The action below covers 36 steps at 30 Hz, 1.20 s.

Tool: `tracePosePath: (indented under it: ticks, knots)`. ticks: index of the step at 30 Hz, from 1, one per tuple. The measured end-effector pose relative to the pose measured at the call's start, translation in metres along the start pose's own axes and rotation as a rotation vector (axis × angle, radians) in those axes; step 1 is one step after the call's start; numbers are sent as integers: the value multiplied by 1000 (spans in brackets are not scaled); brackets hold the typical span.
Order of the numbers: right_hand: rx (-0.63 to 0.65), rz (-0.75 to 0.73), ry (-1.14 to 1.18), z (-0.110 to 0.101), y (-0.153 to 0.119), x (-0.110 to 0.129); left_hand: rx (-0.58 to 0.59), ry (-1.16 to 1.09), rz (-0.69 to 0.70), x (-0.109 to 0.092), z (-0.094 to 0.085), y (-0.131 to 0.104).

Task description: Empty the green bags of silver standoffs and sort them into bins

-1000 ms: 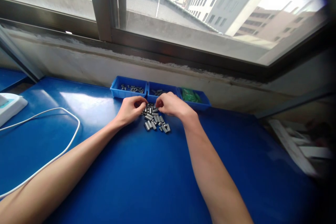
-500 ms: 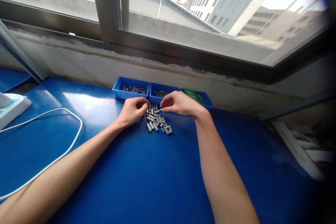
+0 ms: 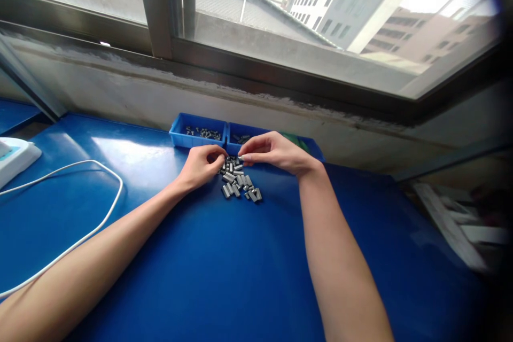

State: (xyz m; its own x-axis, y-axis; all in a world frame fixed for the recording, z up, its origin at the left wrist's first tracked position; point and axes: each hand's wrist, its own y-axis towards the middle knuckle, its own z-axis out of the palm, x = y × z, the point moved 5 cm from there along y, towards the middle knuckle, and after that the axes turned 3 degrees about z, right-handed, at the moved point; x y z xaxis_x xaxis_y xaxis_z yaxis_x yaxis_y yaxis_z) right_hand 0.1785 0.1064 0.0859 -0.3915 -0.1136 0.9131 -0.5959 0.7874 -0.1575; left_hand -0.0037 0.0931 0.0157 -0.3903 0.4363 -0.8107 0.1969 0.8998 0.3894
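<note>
A loose pile of small silvery metal pieces (image 3: 239, 179), several of them short bars, lies on the blue tabletop (image 3: 224, 256). At the pile's left edge is my left hand (image 3: 203, 164), its thumb and fingers curled together by the pieces; what they hold, if anything, is hidden. My right hand (image 3: 276, 153) reaches over the far right side of the pile, in front of the middle bin. Between its thumb and forefinger is a small shiny metal piece (image 3: 241, 158), too small to name more closely.
Behind the pile, a blue bin (image 3: 192, 140) with small screws stands beside a middle blue bin (image 3: 236, 129) holding metal parts. Green packets (image 3: 296, 141) lie in a third bin at right. A white cable (image 3: 116, 200) runs from near a white power strip (image 3: 18, 160) across my left forearm.
My right hand has shifted slightly left and up, and its pinched fingertips now show a small metal piece. My left hand stays by the pile. The view has tilted slightly.
</note>
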Motion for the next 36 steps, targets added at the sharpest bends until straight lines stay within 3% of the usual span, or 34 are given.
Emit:
tracePosePath:
  ticks: [10, 14, 19, 24, 28, 33, 36]
  knots:
    - [-162, 41, 229, -5, 16, -24, -4, -17, 9, -1, 0, 0]
    - [-302, 21, 259, 2, 28, -23, -6, -13, 17, 1, 1, 0]
    - [-569, -71, 245, 15, 49, -22, -8, -1, 22, 4, 2, 1]
    - [-622, -133, 350, 22, 53, -16, -2, -20, 13, 3, 2, 1]
    - [-543, -51, 154, 13, 37, -3, -10, -21, -5, 1, 1, 1]
    - [-194, 98, -519, 10, 16, 8, -25, -8, -23, 2, -1, 0]
    - [-37, 176, -699, 13, 8, 4, -24, -23, -28, 3, -1, 0]
